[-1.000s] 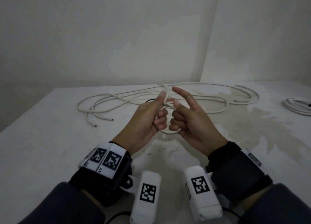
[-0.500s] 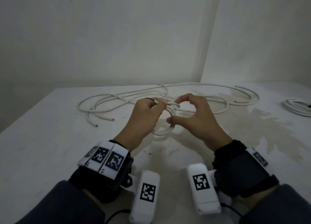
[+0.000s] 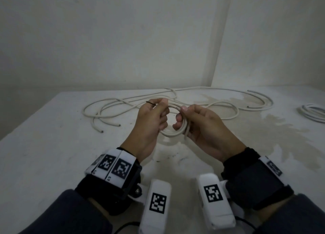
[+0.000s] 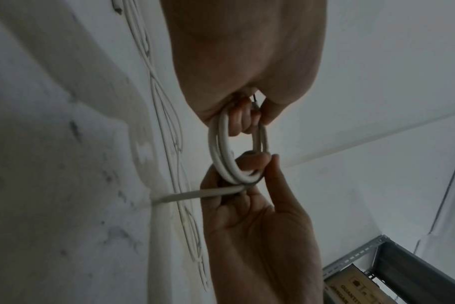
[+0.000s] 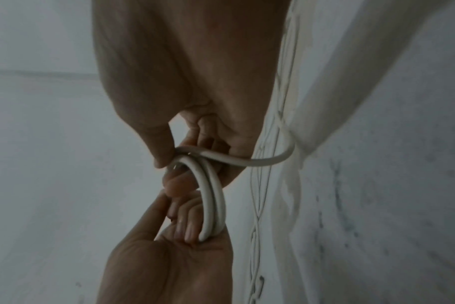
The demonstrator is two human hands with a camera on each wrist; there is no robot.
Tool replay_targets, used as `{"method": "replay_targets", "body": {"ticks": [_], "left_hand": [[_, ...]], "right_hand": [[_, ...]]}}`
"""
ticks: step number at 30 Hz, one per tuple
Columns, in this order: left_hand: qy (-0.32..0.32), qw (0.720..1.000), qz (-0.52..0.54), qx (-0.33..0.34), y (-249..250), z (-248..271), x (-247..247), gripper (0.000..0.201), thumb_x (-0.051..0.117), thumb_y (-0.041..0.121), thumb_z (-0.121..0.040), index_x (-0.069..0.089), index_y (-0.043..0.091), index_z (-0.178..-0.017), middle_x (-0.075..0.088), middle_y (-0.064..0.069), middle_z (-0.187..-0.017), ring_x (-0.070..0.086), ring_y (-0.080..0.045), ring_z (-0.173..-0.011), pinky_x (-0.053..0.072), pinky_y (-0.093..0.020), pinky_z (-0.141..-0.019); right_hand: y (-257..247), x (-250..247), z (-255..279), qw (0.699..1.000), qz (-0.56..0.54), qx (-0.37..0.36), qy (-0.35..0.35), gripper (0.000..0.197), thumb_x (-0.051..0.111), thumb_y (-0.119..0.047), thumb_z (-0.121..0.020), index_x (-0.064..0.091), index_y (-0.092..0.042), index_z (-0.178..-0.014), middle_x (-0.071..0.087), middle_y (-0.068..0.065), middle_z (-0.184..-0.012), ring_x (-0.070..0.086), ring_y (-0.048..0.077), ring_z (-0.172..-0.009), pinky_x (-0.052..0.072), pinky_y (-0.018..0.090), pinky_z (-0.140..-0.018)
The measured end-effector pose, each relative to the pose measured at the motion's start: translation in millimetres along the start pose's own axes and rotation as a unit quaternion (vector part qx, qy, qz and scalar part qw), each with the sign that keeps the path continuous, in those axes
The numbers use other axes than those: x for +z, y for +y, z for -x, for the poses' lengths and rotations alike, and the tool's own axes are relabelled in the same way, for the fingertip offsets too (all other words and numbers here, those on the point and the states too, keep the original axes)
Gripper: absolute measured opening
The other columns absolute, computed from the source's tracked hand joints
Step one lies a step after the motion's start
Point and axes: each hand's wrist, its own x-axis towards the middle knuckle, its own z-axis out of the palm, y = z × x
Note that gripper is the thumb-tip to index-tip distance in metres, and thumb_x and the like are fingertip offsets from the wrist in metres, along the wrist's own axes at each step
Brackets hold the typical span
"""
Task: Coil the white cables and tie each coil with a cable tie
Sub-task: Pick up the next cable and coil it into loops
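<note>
A small coil of white cable (image 3: 171,133) hangs above the table between my two hands. My left hand (image 3: 162,114) grips the coil's left side with curled fingers, and a thin black cable tie (image 3: 150,102) sticks out over its knuckles. My right hand (image 3: 181,118) pinches the right side between thumb and fingers. In the left wrist view the coil (image 4: 221,152) shows two or three turns, and a free length of cable (image 4: 195,194) juts out from the right hand's grip. The right wrist view shows the same coil (image 5: 210,195) and that free length (image 5: 260,162).
Several loose white cables (image 3: 123,107) sprawl across the white table (image 3: 52,145) behind my hands, with cut ends at the left. Another coiled white cable (image 3: 313,114) lies at the far right edge. Stains mark the table's right half. Walls close off the back.
My right hand, whose forefinger pointed up, came over the coil's top and now grips its right side. The hands have drawn slightly apart and the coil hangs wider between them.
</note>
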Motion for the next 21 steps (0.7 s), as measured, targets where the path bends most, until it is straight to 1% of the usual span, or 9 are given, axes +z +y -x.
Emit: {"method": "replay_targets", "body": {"ticks": [2,4,6,10,12,15,16,18,21], "left_hand": [[0.006,1.000,0.011,0.004,-0.1,0.0,0.0,0.020,0.047,0.011,-0.098,0.047,0.014,-0.079,0.039,0.008,-0.050,0.025,-0.004,-0.041,0.022,-0.015,-0.040],[0.011,1.000,0.008,0.010,-0.8,-0.4,-0.5,0.018,0.047,0.012,-0.098,0.047,0.014,-0.081,0.040,0.009,-0.050,0.026,-0.005,-0.042,0.023,-0.015,-0.041],[0.014,1.000,0.000,0.015,-1.3,-0.5,-1.6,0.016,0.047,0.012,-0.098,0.047,0.014,-0.082,0.040,0.009,-0.050,0.026,-0.006,-0.043,0.023,-0.016,-0.041],[0.026,0.999,-0.014,0.022,-2.3,-0.2,-2.4,0.014,0.048,0.012,-0.098,0.048,0.014,-0.085,0.043,0.011,-0.048,0.032,-0.003,-0.043,0.029,-0.015,-0.042],[0.024,0.999,-0.016,0.024,-3.1,0.5,-1.9,0.014,0.048,0.013,-0.098,0.048,0.014,-0.085,0.044,0.011,-0.049,0.033,-0.003,-0.042,0.031,-0.015,-0.043],[0.005,1.000,0.009,0.011,-4.4,0.5,0.9,0.013,0.046,0.012,-0.099,0.047,0.013,-0.085,0.042,0.009,-0.050,0.032,-0.004,-0.043,0.032,-0.017,-0.044],[-0.003,1.000,0.028,0.001,-4.6,0.0,1.4,0.014,0.045,0.011,-0.099,0.047,0.013,-0.085,0.041,0.008,-0.050,0.032,-0.005,-0.043,0.033,-0.017,-0.045],[-0.020,0.997,0.074,-0.031,-4.2,-1.1,0.5,0.018,0.043,0.013,-0.099,0.050,0.012,-0.082,0.040,0.004,-0.052,0.034,-0.008,-0.046,0.035,-0.019,-0.048],[-0.030,0.984,0.150,-0.094,-3.7,-1.9,-4.3,0.028,0.039,0.023,-0.099,0.057,0.009,-0.082,0.050,-0.002,-0.058,0.044,-0.013,-0.053,0.041,-0.025,-0.058]], "right_hand": [[4.1,1.1,-2.6,0.999,-0.046,0.023,0.001,0.014,0.056,-0.020,-0.089,0.056,-0.006,-0.087,0.063,0.007,-0.070,0.061,0.016,-0.063,0.052,0.026,-0.069],[5.7,1.3,-3.3,0.996,-0.075,0.045,-0.004,0.012,0.051,-0.018,-0.094,0.051,-0.006,-0.096,0.063,0.007,-0.070,0.063,0.017,-0.064,0.054,0.024,-0.064],[5.2,1.6,-3.4,0.994,-0.089,0.062,-0.021,0.014,0.046,-0.019,-0.098,0.050,-0.006,-0.100,0.063,0.008,-0.068,0.063,0.018,-0.064,0.054,0.024,-0.062],[2.7,5.3,-1.8,0.991,-0.087,0.091,-0.053,0.035,0.035,-0.026,-0.101,0.061,-0.003,-0.095,0.055,0.007,-0.064,0.058,0.019,-0.067,0.053,0.022,-0.069],[2.7,4.0,-1.1,0.990,-0.083,0.095,-0.061,0.036,0.036,-0.028,-0.100,0.061,-0.005,-0.089,0.052,0.004,-0.061,0.055,0.019,-0.067,0.049,0.024,-0.073],[3.3,1.6,-1.3,0.987,-0.117,0.095,-0.059,0.028,0.040,-0.027,-0.097,0.055,-0.008,-0.082,0.038,-0.002,-0.053,0.045,0.013,-0.055,0.035,0.029,-0.083],[3.8,1.5,-1.9,0.986,-0.127,0.090,-0.053,0.028,0.041,-0.026,-0.097,0.054,-0.009,-0.080,0.034,-0.004,-0.051,0.041,0.012,-0.052,0.034,0.029,-0.083],[5.2,2.3,-3.5,0.989,-0.125,0.073,-0.033,0.029,0.039,-0.023,-0.099,0.052,-0.009,-0.077,0.030,-0.006,-0.048,0.036,0.010,-0.047,0.036,0.027,-0.077],[4.8,4.2,-5.4,0.992,-0.121,0.043,-0.013,0.027,0.041,-0.022,-0.097,0.050,-0.009,-0.075,0.029,-0.007,-0.047,0.031,0.008,-0.046,0.035,0.024,-0.068]]}}
